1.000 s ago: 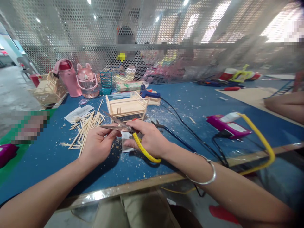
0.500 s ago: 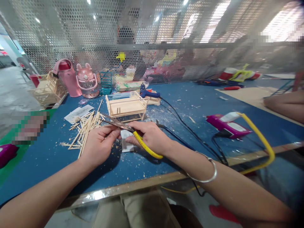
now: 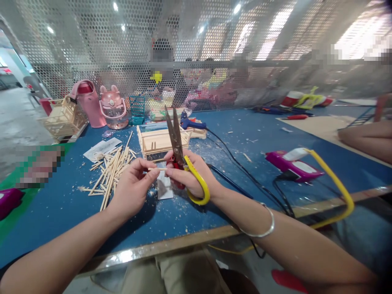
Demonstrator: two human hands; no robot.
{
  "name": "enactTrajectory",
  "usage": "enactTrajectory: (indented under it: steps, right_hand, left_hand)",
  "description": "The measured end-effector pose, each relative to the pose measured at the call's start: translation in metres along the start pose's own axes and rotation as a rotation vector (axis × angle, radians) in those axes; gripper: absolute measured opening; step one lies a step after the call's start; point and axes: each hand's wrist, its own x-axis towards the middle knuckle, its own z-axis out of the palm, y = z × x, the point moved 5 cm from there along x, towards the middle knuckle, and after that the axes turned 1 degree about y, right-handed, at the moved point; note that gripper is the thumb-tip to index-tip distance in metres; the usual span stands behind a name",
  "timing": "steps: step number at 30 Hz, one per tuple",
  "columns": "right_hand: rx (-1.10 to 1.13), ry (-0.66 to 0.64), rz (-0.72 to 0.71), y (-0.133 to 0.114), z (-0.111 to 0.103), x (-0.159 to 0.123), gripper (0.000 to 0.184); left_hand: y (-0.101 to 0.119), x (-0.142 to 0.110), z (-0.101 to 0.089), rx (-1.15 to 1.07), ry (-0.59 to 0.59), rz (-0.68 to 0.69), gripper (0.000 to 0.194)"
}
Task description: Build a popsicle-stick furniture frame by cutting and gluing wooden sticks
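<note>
A short thin wooden stick (image 3: 161, 169) lies level between my two hands. My left hand (image 3: 131, 183) pinches its left end between thumb and fingertips. With its thumb and finger at the stick's other end, my right hand (image 3: 196, 175) also grips a pair of scissors (image 3: 175, 136). Their dark blades point upward, slightly apart, and one handle is wrapped in yellow. A loose pile of wooden sticks (image 3: 114, 173) is left of my left hand. Behind the hands stands a small wooden frame model (image 3: 163, 141), partly covered by the scissors. Under the hands is a small white packet (image 3: 165, 190).
A blue glue gun (image 3: 193, 122) and its cable lie behind the model. At the right is a purple power strip (image 3: 292, 166) with a yellow cord. Two pink bottles (image 3: 113, 110) stand at back left before a perforated screen (image 3: 214, 81). Another person's arm (image 3: 364, 141) rests far right.
The scissors have swung from pointing left across the left hand to pointing upward in the right hand. The right fingertips have come onto the stick.
</note>
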Motion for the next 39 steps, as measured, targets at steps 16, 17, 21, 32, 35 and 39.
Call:
enactTrajectory:
  steps: [16, 17, 21, 32, 35, 39]
  right_hand:
    - [-0.974, 0.164, 0.15, -0.036, -0.065, -0.038, 0.032]
    - [-1.058, 0.182, 0.207, -0.037, -0.075, -0.047, 0.03]
    - [-1.37, 0.248, 0.423, -0.033, -0.113, -0.074, 0.032]
    - [-1.419, 0.086, 0.022, -0.032, -0.074, -0.029, 0.026]
    - [-0.848, -0.045, -0.023, -0.022, -0.022, -0.017, 0.027]
    - [-0.318, -0.123, 0.087, -0.002, 0.017, -0.005, 0.03]
  left_hand:
    - [-0.003, -0.005, 0.006, 0.508, -0.246, 0.035, 0.027]
    - [-0.003, -0.005, 0.006, 0.479, -0.246, 0.013, 0.026]
    - [-0.007, -0.004, 0.007, 0.225, -0.228, -0.088, 0.017]
    - [-0.011, 0.001, 0.009, -0.009, -0.225, -0.266, 0.045]
    - [-0.012, -0.002, 0.013, -0.076, -0.263, -0.249, 0.061]
    - [-0.011, -0.002, 0.013, -0.061, -0.266, -0.217, 0.06]
